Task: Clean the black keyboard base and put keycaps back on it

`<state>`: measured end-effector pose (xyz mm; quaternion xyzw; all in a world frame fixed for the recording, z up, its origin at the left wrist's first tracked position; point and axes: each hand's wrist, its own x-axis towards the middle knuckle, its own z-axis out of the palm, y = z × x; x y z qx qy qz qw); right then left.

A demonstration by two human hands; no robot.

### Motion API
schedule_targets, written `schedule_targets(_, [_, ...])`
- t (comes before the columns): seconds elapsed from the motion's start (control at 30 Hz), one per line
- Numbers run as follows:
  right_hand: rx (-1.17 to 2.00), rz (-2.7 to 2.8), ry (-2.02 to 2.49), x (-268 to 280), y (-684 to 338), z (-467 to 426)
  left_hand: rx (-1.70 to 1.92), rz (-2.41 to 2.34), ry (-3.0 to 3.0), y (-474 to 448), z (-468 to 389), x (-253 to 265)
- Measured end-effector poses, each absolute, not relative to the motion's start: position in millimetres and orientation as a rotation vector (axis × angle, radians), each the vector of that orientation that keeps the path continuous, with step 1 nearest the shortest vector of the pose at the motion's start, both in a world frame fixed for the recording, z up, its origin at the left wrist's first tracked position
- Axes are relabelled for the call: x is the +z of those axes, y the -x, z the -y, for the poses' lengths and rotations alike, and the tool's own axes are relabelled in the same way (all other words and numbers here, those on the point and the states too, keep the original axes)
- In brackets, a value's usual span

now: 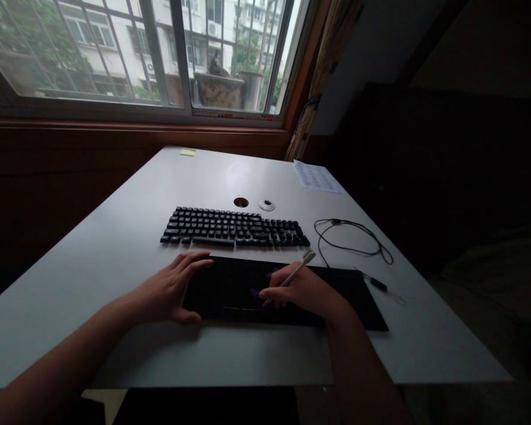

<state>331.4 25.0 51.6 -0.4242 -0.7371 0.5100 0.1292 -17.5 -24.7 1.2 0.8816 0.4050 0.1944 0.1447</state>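
Observation:
A dark keyboard base (239, 289) without its keycaps lies flat near the front of the desk. My left hand (177, 286) braces its left end, fingers over the far edge and thumb at the near edge. In my right hand (296, 289), held like a pen, is a pale toothbrush (297, 273); its bristled head points up and away, and its other end reaches down to the base. Small purple bits show around my right fingertips, too dark to make out. Beyond the base, black keycaps (216, 227) are laid out in keyboard order.
A black cable (358, 223) loops on the right of the white desk (128, 200). A black-handled wire tool (378, 284) lies beside the base. Farther back are a round desk hole (241, 202), its white cover (266, 205), printed paper (318, 177) and a yellow note (187, 152).

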Motion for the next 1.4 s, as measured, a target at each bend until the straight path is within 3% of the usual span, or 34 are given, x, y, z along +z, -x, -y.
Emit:
schedule_targets(0.37, [0.767,2.418,0.765,31.6,-310.6,-21.7,0.573,-1.150,-2.556,17.8,23.4,-0.4])
schedule_targets(0.7, [0.481,2.374,0.609,19.3,-294.0,-17.9,0.566,-1.165,-2.550,17.0,24.5,-0.5])
schedule_targets(1.4, [0.487,2.424,0.630,21.8,-291.5,-19.0,0.599,-1.144,-2.540,17.3,23.4,-1.6])
